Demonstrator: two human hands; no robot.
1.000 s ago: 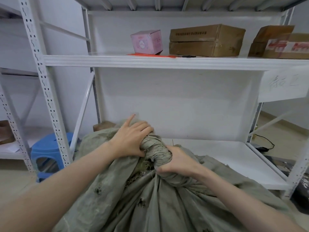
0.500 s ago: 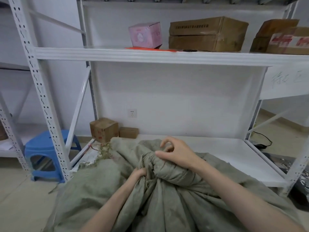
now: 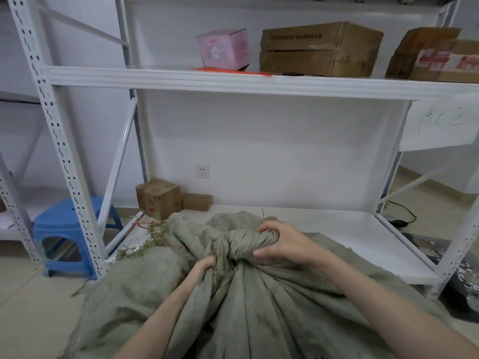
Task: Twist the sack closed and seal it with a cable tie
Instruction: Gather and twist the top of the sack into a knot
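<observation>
Grey-green and coarsely woven: found the sack slumped on the floor against the front of the lower shelf, mouth gathered into a thick twisted neck lying sideways at centre. Saw the right hand wrapped round that neck from the right, fingers curled over the top, thumb underneath, closed firmly on the cloth. Saw the left hand lower and to the left, clutching the bunched folds just under the twist; could not make out its fingers, buried in the fabric.

Compared with a second before: had swapped roles. Had then kept the left hand on top of the knot and the right beneath; since dropped the left to the base and brought the right over the rope. Since half a second before, had tightened the right from a loose, part-open perch into a full wrap.

Judged the twist largely made and now merely pinned, with no tie on it yet. Noted thin orange strips, possibly cable ties, on the upper shelf, well apart from both hands. Reckoned one hand must let go to fetch one, and feared the neck unwinding once held singly.
</observation>
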